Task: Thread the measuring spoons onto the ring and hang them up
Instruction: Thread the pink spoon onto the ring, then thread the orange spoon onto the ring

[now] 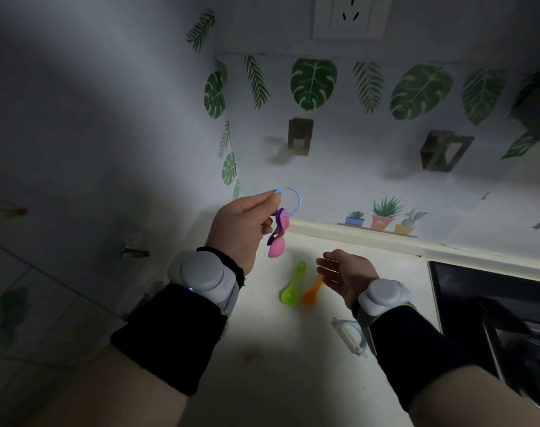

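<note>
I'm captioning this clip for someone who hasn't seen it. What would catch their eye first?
The left hand raised mid-frame, pinching a blue ring with pink and purple spoons dangling from it. Below, green and orange spoons lie on the lit counter, by the open right hand.

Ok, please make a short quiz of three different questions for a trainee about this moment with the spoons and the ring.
1. True or false: the green spoon is already on the blue ring.
2. Which hand holds the ring? A) left hand B) right hand
3. Fill in: the orange spoon lies on the ____, beside the green one.

Key
1. False; it lies on the counter. Only the pink spoon and purple spoon hang from the ring.
2. A
3. counter
</note>
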`<state>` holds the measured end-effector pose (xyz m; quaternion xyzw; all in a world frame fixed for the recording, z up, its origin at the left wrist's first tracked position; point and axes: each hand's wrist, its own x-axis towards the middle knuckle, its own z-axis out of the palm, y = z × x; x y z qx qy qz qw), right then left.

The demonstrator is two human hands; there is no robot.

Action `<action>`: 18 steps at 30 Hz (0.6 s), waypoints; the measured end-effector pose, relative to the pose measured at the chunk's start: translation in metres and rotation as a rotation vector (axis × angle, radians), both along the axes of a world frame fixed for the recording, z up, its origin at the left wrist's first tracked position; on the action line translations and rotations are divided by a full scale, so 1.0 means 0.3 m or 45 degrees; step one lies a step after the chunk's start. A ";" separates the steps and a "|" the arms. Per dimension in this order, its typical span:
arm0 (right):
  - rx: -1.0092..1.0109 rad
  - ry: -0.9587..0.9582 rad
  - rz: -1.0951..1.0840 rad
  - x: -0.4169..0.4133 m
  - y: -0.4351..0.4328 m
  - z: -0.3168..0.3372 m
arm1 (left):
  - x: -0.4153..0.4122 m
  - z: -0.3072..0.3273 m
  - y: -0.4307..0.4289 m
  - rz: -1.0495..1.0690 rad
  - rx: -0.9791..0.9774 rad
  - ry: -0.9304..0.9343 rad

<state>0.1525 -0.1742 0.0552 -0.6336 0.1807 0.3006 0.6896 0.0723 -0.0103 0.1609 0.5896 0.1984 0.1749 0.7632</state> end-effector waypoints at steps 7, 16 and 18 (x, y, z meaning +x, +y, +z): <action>-0.190 0.054 -0.063 -0.001 -0.007 -0.086 | 0.000 -0.040 0.007 -0.010 -0.011 0.065; -0.282 0.171 -0.036 -0.018 -0.004 -0.175 | 0.005 -0.091 0.004 -0.005 -0.033 0.124; -0.292 0.197 -0.042 -0.018 0.005 -0.192 | 0.007 -0.103 0.007 0.000 -0.052 0.135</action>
